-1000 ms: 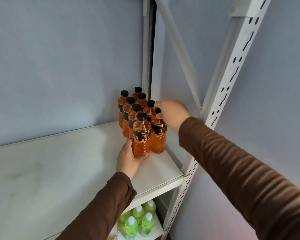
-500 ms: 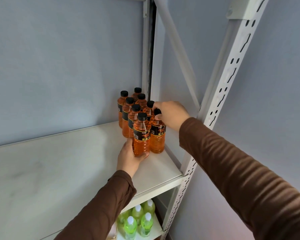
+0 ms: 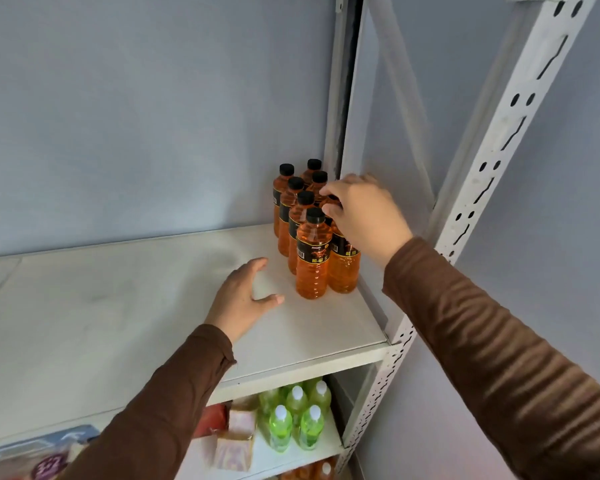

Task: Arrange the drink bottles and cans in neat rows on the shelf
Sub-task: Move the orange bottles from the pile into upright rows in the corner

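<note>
Several orange drink bottles with black caps stand in two rows in the right back corner of the white shelf (image 3: 125,306). The front left bottle (image 3: 311,261) stands free. My right hand (image 3: 361,213) curls its fingers round the cap of the front right bottle (image 3: 343,268), hiding that cap. My left hand (image 3: 243,299) hovers over the shelf just left of the front bottles, fingers spread, holding nothing.
A white perforated upright (image 3: 492,174) and a diagonal brace (image 3: 402,98) bound the shelf on the right. The shelf below holds green bottles (image 3: 298,420) and small packets (image 3: 236,441). A blue-grey wall stands behind.
My left hand has let go of the front left bottle and drawn back to the left, opening. My right hand stays on the front right bottle's cap. The camera moved closer.
</note>
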Demonstrator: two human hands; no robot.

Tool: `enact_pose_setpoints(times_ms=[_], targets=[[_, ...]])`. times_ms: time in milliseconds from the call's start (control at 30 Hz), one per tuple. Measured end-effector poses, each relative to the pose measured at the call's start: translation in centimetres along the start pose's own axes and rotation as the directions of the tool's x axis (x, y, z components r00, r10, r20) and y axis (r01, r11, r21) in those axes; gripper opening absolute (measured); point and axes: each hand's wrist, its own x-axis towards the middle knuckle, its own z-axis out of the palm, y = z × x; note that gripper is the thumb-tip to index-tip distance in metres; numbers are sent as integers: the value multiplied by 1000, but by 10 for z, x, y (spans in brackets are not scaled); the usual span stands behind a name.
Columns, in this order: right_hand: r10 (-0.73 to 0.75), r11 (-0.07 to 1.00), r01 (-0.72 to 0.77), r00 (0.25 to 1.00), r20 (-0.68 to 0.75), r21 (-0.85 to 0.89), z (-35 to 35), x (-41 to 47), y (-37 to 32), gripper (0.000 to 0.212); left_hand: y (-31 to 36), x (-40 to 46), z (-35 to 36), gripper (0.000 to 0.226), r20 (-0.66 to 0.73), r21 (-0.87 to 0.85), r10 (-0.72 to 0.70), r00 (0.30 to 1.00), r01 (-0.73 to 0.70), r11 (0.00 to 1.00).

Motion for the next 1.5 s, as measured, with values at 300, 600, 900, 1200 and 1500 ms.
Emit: enact_pose_setpoints(times_ms=[300, 600, 900, 1200, 1500], targets=[[-250, 946, 246, 968, -9, 210, 31, -18, -106, 36, -25, -65, -105, 70, -164, 285, -3, 987, 50, 957], [-363, 881, 336, 931, 23, 333, 66, -30, -268, 39, -106, -166, -233, 69, -276, 320, -90, 957, 180, 930], [-429, 843, 378, 902, 55, 383, 99, -50, -471, 42, -216, -280, -373, 64, -344, 292, -150, 927, 257, 921], [-489, 801, 409, 868, 84, 437, 136, -17, -614, 43, -306, -316, -479, 63, -409, 253, -211, 888, 332, 909], [-474, 802, 389, 876, 87, 454, 205, 70, -707, 41, -394, -282, -598, 58, -421, 373, -243, 874, 411, 832]])
